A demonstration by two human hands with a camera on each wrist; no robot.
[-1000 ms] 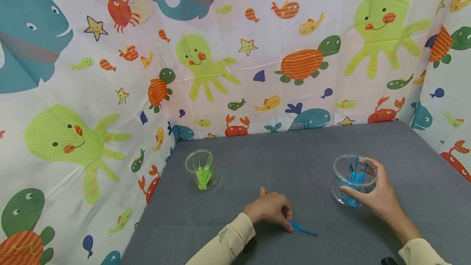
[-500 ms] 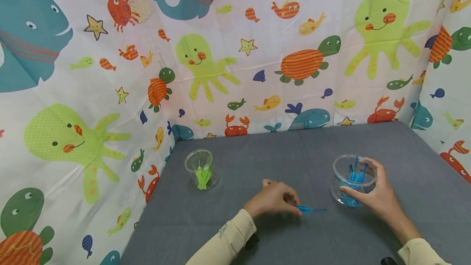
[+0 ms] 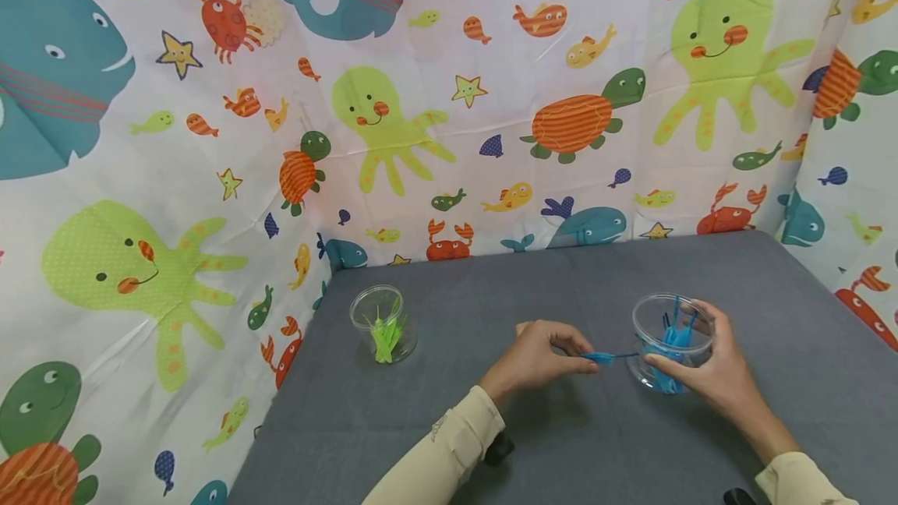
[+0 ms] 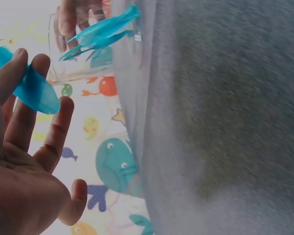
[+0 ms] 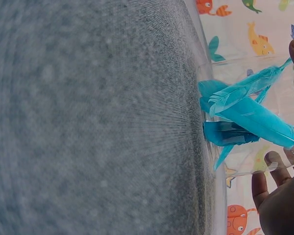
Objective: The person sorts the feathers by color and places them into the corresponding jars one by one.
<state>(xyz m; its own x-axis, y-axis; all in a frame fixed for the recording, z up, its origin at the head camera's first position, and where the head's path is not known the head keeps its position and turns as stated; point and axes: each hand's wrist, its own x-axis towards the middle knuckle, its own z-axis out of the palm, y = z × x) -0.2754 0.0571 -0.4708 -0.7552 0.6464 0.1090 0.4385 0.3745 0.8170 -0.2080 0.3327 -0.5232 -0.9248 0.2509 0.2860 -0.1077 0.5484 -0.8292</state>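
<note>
In the head view my left hand (image 3: 540,357) pinches a blue feather (image 3: 605,358) between thumb and fingertips, its thin quill pointing right toward a clear plastic cup (image 3: 640,333). In the left wrist view the held feather (image 4: 36,90) shows its rounded vane, while the other fingers spread apart. My right hand (image 3: 722,384) grips the cup from its right side, thumb across the front. Several blue feathers (image 5: 245,112) lean inside the cup, quills up. The cup stands upright on the table. Whether the quill tip touches its wall, I cannot tell.
A second clear cup (image 3: 361,304) with several green feathers (image 3: 384,340) stands at the left of the grey cloth-covered table (image 3: 491,294). A curtain (image 3: 435,162) printed with sea animals rises behind the table and along its sides.
My left hand has lifted the blue feather from low over the table and carried it right and farther away, up to the cup. My right hand keeps its grip on the cup.
</note>
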